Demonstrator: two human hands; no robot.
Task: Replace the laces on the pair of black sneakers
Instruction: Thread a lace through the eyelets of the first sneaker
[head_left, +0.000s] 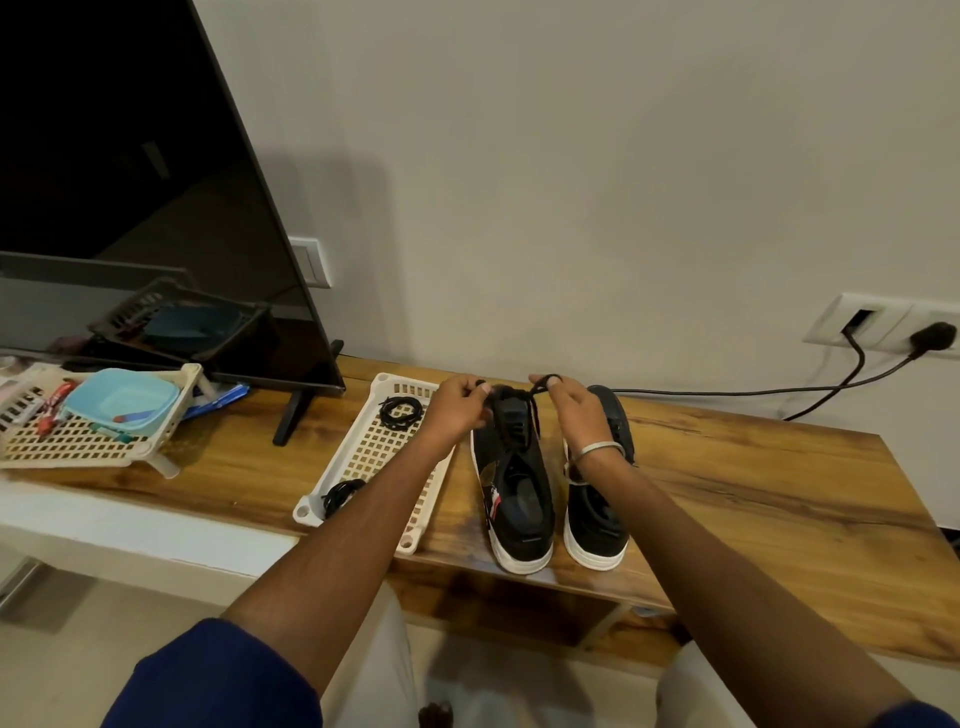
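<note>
Two black sneakers with white soles stand side by side on the wooden table, heels toward me: the left sneaker (517, 499) and the right sneaker (597, 514). My left hand (460, 410) and my right hand (576, 410) are over the toe end of the left sneaker. Each hand pinches an end of its black lace (537, 387), which stretches between them. A cream lattice tray (374, 462) left of the shoes holds two coiled black laces, one at the far end (399, 410) and one at the near end (340, 494).
A large TV (145, 208) stands at the left on its foot (293, 415). A second cream tray (88, 436) with a blue box and small items lies in front of it. Cables (779, 391) run from wall sockets (893, 325) along the table's back right.
</note>
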